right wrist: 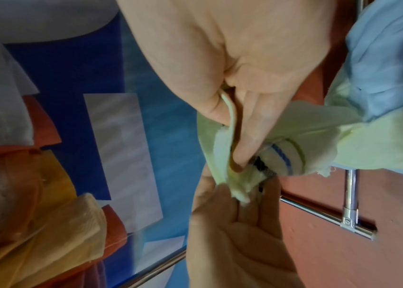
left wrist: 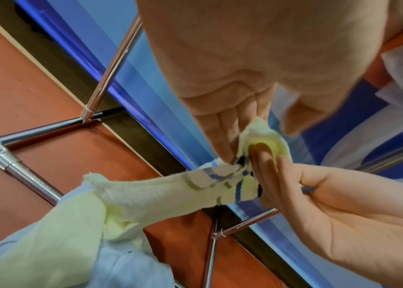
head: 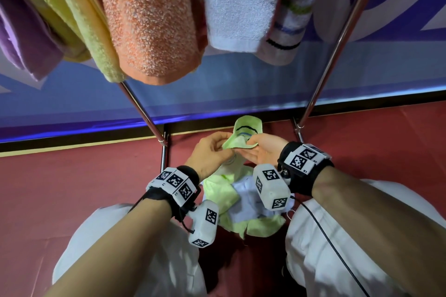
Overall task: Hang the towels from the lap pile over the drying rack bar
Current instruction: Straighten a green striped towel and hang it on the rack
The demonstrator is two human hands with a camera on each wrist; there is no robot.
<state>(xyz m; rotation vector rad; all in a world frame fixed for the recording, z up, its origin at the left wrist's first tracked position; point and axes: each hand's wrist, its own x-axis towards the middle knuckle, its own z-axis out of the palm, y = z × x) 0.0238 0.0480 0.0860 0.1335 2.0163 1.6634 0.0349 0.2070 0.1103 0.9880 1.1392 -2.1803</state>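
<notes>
A pale green towel with blue, olive and black stripes (head: 245, 128) is lifted above my lap. My left hand (head: 213, 152) pinches its bunched edge from the left. My right hand (head: 263, 149) pinches the same edge from the right, and the fingertips of both hands nearly meet. In the left wrist view the towel (left wrist: 171, 191) trails down from the pinch to the lap pile (left wrist: 47, 243). The right wrist view shows my thumb and fingers closed on a fold of the towel (right wrist: 220, 155). The lap pile (head: 241, 207) holds green and pale blue cloths between my knees.
Overhead, purple (head: 26, 38), yellow-green (head: 79, 19), orange (head: 149, 19), white (head: 239, 2) and striped (head: 287, 26) towels hang from the rack. Chrome rack legs (head: 142, 108) (head: 337, 46) slant down to the red floor (head: 72, 188). A blue banner (head: 241, 87) stands behind.
</notes>
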